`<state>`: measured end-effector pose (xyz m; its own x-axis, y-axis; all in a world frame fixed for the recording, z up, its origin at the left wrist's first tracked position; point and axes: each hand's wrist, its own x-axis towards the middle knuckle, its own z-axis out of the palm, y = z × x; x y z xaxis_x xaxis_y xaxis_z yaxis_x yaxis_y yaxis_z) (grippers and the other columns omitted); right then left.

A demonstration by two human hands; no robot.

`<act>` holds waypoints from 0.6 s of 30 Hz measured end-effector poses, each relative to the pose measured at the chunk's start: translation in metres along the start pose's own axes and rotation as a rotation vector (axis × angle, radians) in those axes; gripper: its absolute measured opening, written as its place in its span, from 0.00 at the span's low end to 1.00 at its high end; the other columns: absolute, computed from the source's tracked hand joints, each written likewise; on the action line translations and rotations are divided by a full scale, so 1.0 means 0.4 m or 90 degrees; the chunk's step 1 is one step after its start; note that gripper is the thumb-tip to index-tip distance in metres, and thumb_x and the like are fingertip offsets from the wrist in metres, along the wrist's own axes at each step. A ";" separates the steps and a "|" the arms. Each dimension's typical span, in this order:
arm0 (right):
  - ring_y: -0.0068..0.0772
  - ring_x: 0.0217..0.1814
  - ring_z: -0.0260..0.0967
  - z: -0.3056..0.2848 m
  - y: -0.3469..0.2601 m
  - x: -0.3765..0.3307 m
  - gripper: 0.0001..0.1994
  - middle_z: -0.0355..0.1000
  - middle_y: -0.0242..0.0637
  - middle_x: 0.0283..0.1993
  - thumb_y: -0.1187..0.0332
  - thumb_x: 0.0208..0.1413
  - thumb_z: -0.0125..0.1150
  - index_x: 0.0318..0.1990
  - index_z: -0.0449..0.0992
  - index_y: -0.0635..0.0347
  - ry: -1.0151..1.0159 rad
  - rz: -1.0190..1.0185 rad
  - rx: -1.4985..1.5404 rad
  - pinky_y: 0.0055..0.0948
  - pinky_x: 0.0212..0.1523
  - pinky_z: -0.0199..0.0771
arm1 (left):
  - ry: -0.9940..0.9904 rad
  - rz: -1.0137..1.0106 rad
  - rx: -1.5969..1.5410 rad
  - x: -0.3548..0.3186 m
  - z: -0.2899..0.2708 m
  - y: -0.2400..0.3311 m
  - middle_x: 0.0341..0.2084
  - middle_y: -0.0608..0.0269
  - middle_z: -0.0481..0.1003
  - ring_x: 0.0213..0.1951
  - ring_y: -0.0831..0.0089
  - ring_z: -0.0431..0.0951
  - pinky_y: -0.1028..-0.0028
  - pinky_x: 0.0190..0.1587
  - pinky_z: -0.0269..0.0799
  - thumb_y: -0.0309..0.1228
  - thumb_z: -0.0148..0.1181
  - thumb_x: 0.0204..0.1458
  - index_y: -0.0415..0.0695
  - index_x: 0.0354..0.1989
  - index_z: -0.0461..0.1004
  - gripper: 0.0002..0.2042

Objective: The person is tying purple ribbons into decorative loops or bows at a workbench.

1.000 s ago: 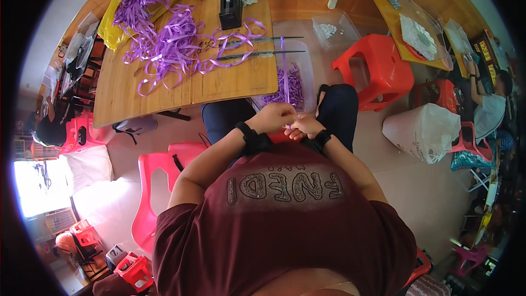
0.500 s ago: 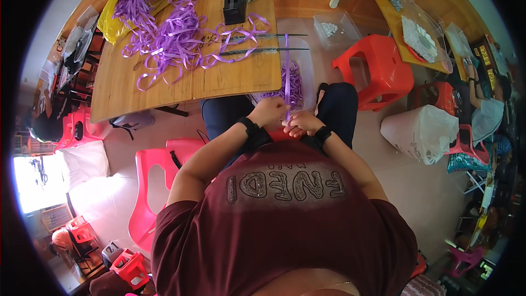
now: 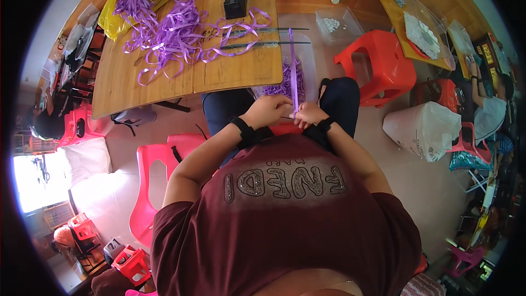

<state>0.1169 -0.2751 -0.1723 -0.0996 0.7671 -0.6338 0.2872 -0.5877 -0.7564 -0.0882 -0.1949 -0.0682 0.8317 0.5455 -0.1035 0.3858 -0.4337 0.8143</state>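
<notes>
Two hands (image 3: 267,111) (image 3: 310,114), one taut ribbon (image 3: 293,71), two dark rods (image 3: 302,29) (image 3: 303,43), one tape dispenser (image 3: 235,4) and one yellow bag (image 3: 111,22)

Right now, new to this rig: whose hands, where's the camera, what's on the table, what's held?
No machine: these are a person's own bare hands. A wide fisheye camera on the head looks down, so straight edges bend. On the wooden table lie tangled purple ribbon, a yellow bag, a black tape dispenser and two dark rods jutting past its edge. The right hand holds a purple strip running up to the rods; the left hand is close by, its grip unclear.
</notes>
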 end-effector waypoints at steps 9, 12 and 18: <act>0.24 0.22 0.75 0.021 -0.042 -0.068 0.20 0.79 0.37 0.29 0.53 0.50 0.72 0.35 0.80 0.63 -0.110 0.067 0.075 0.23 0.20 0.72 | -0.100 -0.076 -0.271 0.055 0.071 -0.105 0.29 0.67 0.76 0.24 0.82 0.72 0.80 0.27 0.70 0.35 0.59 0.61 0.41 0.49 0.78 0.13; 0.23 0.23 0.74 0.023 -0.034 -0.069 0.18 0.78 0.35 0.28 0.53 0.51 0.72 0.36 0.81 0.61 -0.146 0.072 0.096 0.21 0.21 0.71 | -0.127 -0.113 -0.415 0.072 0.050 -0.076 0.27 0.70 0.75 0.24 0.86 0.69 0.83 0.26 0.67 0.37 0.60 0.60 0.41 0.48 0.78 0.14; 0.19 0.21 0.70 -0.013 -0.043 -0.099 0.14 0.78 0.32 0.29 0.60 0.56 0.67 0.41 0.80 0.62 -0.064 -0.002 0.153 0.19 0.23 0.70 | -0.052 -0.105 -0.255 0.061 0.049 -0.094 0.25 0.67 0.77 0.26 0.84 0.72 0.78 0.28 0.69 0.39 0.61 0.59 0.40 0.39 0.80 0.13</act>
<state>0.1209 -0.2940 -0.1335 -0.1979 0.7463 -0.6355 0.0538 -0.6391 -0.7673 -0.0745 -0.1792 -0.1128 0.8067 0.5190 -0.2826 0.3446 -0.0247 0.9384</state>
